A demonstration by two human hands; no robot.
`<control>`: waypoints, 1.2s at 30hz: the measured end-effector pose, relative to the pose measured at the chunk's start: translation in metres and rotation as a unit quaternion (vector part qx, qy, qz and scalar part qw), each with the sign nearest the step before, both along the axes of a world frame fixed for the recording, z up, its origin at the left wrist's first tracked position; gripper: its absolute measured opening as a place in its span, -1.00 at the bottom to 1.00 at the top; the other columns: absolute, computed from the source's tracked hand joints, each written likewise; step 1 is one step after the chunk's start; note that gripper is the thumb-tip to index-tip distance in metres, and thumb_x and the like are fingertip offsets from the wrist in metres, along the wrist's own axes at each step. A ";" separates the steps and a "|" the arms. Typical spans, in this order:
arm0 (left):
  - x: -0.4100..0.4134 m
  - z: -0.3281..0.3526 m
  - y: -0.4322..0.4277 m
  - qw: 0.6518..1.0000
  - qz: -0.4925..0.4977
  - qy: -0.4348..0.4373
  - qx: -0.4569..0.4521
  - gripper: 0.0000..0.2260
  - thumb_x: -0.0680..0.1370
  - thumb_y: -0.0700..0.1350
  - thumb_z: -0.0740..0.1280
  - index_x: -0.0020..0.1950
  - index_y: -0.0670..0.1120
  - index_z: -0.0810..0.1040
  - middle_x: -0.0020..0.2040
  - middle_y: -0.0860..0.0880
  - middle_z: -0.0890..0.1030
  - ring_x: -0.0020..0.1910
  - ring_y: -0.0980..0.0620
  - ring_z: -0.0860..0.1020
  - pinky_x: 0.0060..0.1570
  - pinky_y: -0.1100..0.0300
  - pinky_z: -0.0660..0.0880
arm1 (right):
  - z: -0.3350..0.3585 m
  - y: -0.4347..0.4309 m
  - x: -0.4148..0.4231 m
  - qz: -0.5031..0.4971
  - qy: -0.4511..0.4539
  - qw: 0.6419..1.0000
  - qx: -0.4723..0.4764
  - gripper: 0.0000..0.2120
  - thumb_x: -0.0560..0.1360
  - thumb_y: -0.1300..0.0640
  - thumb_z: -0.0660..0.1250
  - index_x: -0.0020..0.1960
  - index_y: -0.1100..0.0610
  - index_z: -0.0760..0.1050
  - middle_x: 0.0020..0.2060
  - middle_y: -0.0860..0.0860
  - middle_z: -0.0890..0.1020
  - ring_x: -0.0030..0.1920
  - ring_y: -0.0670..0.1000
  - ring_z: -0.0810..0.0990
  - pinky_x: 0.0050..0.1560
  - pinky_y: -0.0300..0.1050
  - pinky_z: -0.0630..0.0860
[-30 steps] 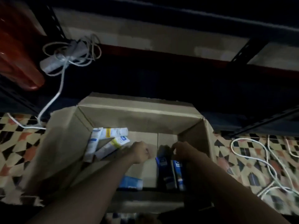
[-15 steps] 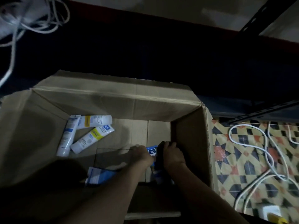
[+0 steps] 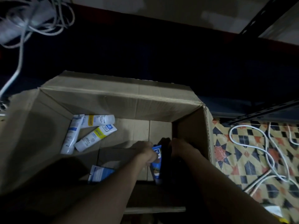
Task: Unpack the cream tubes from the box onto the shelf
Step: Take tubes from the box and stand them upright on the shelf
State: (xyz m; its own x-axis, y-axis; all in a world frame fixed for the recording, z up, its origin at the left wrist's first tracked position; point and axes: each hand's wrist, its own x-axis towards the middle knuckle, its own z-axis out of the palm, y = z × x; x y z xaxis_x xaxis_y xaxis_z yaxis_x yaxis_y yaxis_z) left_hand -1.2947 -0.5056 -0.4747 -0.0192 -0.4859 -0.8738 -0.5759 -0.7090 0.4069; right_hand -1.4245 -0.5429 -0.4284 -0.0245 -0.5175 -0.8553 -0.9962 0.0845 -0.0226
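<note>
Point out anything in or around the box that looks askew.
Three white tubes lie jumbled at crossing angles in the far-left corner of the box, not lined up. White cables snake loose over the patterned floor beside it. The left hand grips a blue tube.

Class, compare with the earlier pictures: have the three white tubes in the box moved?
No. The three white tubes lie in the same fan by the far left corner of the box, as before; only the camera's view has shifted.

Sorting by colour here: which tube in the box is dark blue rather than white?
The dark blue tube gripped by the left hand, near the right wall of the box. The three white tubes lie together at far left.
</note>
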 end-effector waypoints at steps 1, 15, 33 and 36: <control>0.004 0.005 -0.001 1.000 -0.014 0.010 -0.004 -0.59 0.36 -0.22 0.55 0.16 -0.12 0.54 0.06 -0.12 0.62 -0.07 -0.07 0.65 -0.14 0.09 0.65 | 0.003 -0.003 -0.001 -0.001 -0.004 1.000 0.005 -0.60 0.51 0.25 0.31 0.33 0.24 0.45 0.28 0.20 0.52 0.27 0.18 0.51 0.23 0.02 0.49; 0.086 0.145 -0.024 0.966 -0.114 0.006 -0.231 -0.88 0.48 -0.19 0.35 -0.24 -0.05 0.51 -0.34 -0.04 0.56 -0.43 0.04 0.53 -0.41 0.25 0.45 | 0.150 -0.013 0.039 0.121 0.046 0.940 -0.317 -0.80 0.49 0.12 0.34 0.10 0.10 0.57 0.08 0.09 0.63 0.10 0.13 0.62 -0.07 -0.08 0.47; 0.130 0.587 -0.045 0.704 -0.141 -0.204 -0.665 -0.73 0.45 0.05 0.43 0.14 0.13 0.59 0.12 -0.03 0.56 0.07 0.00 0.50 0.10 0.12 0.45 | 0.560 -0.019 0.046 -0.006 -0.198 0.722 -0.663 -0.66 0.27 -0.20 0.53 -0.16 0.03 0.62 -0.26 0.01 0.64 -0.17 0.04 0.62 -0.10 -0.02 0.58; 0.124 0.613 -0.051 0.691 -0.167 -0.234 -0.663 -0.84 0.44 0.06 0.43 0.00 0.14 0.60 -0.02 0.00 0.52 0.04 -0.01 0.51 0.05 0.04 0.50 | 0.572 -0.037 0.050 -0.028 -0.213 0.698 -0.683 -0.64 0.26 -0.15 0.57 -0.08 0.04 0.62 -0.19 0.01 0.65 -0.13 0.03 0.62 -0.05 -0.01 0.59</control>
